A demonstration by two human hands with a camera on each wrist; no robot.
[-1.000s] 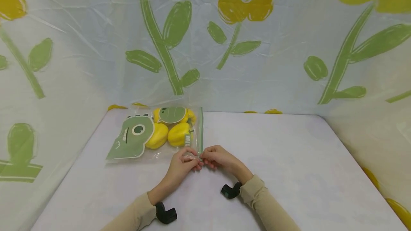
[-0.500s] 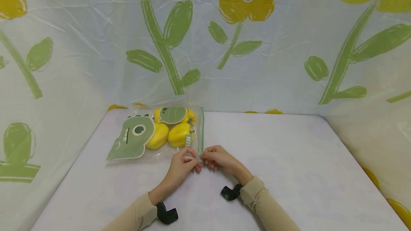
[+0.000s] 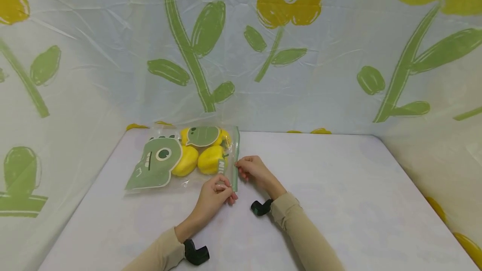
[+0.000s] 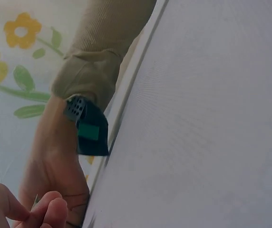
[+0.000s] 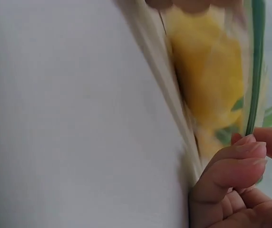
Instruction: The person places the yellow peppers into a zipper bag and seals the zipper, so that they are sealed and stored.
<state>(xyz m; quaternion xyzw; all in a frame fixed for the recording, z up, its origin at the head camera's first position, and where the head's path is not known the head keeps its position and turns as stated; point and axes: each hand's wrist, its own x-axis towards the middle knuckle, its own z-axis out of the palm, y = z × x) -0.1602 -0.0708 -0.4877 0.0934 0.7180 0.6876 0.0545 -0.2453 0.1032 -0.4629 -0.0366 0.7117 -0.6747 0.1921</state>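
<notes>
A clear zip bag (image 3: 148,172) printed with a green monster lies on the table at the left. Yellow bell peppers (image 3: 184,161) show through it. My left hand (image 3: 212,191) pinches the bag's near corner between thumb and fingers. Higher along the green zip strip (image 3: 236,141), my right hand (image 3: 256,170) pinches that edge. Close up in the right wrist view, the thumb and fingers of the right hand (image 5: 231,185) press on the strip (image 5: 257,61), with a blurred yellow pepper (image 5: 205,71) behind. Only fingers of the left hand (image 4: 3,204) appear in the left wrist view.
The white tabletop (image 3: 339,195) extends to the right of the bag. A flower-printed cloth (image 3: 301,95) stands behind it and along both sides. Black wrist cameras, left (image 3: 196,253) and right (image 3: 261,207), sit below the sleeve cuffs.
My right hand has moved up along the zip strip, away from the near corner and from my left hand. The left hand stays at the corner; the bag has barely shifted.
</notes>
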